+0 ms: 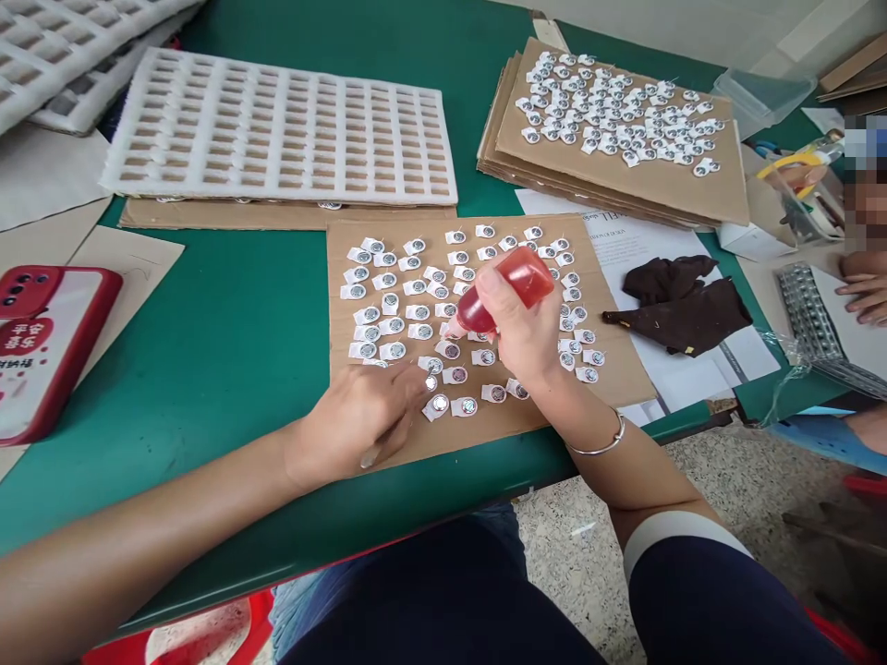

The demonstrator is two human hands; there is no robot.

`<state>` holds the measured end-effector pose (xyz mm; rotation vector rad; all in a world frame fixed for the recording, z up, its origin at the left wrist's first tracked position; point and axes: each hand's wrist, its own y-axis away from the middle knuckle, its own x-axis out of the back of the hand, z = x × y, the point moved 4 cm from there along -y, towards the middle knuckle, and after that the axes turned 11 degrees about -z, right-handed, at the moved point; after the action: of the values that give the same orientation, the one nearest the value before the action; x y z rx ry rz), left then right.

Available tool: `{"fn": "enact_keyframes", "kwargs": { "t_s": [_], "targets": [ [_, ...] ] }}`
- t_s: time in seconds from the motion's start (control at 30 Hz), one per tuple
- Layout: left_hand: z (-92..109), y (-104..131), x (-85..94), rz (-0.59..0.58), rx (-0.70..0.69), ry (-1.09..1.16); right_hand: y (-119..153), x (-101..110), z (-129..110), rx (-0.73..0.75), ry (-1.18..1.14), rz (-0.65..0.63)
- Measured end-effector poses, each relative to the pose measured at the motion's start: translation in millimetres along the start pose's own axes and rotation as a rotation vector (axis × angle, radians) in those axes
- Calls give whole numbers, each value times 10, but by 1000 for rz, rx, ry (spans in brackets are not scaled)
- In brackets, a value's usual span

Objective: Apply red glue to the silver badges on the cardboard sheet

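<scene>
My right hand (523, 323) is wrapped round a red squeeze bottle (530, 275), which tilts with its pale nozzle down to the left, just over the small white tabs with round silvery centres. These tabs lie in rough rows on a brown cardboard sheet (388, 439). At the sheet's near left, my left hand (360, 416) is closed, its fingertips pinched beside a tab (431, 365); what they hold is hidden. Close by, another tab (436, 405) lies near the front edge. The bottle and my right hand cover some tabs in the middle.
A white foam grid (281, 129) lies at the back on cardboard. Stacked cardboard sheets (509, 162) carry more tabs at back right. Dark brown cloth (699, 319) rests on printed paper. A red-cased phone (52, 351) lies left. Another person's hand (866, 291) is at far right.
</scene>
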<state>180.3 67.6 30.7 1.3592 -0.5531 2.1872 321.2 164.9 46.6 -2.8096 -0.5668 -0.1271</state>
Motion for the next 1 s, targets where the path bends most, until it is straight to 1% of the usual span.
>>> {"fn": "enact_keyframes", "kwargs": {
  "t_s": [0.07,0.1,0.17,0.27,0.4,0.57,0.67,0.8,1.0],
  "targets": [
    [58,-7,-49,-64,-12,-131,23,-56,7,-47,4,-63],
    [93,-9,-71,-76,-31,-198,37,-88,16,-70,12,-101],
    [163,-9,-101,-43,-74,-327,63,-146,34,-87,60,-156],
    [252,-3,-138,19,-127,-476,81,-197,30,-26,211,-168],
    [324,13,-198,25,-173,-621,76,-229,-19,106,365,-144],
    [334,38,-255,54,-167,-668,72,-260,-34,157,413,-163],
    [327,35,-273,31,-174,-675,76,-267,-28,169,433,-161],
    [336,31,-262,6,-196,-690,83,-271,-24,188,438,-163],
    [352,25,-224,16,-201,-666,87,-269,-16,178,437,-156]
  ]
}}
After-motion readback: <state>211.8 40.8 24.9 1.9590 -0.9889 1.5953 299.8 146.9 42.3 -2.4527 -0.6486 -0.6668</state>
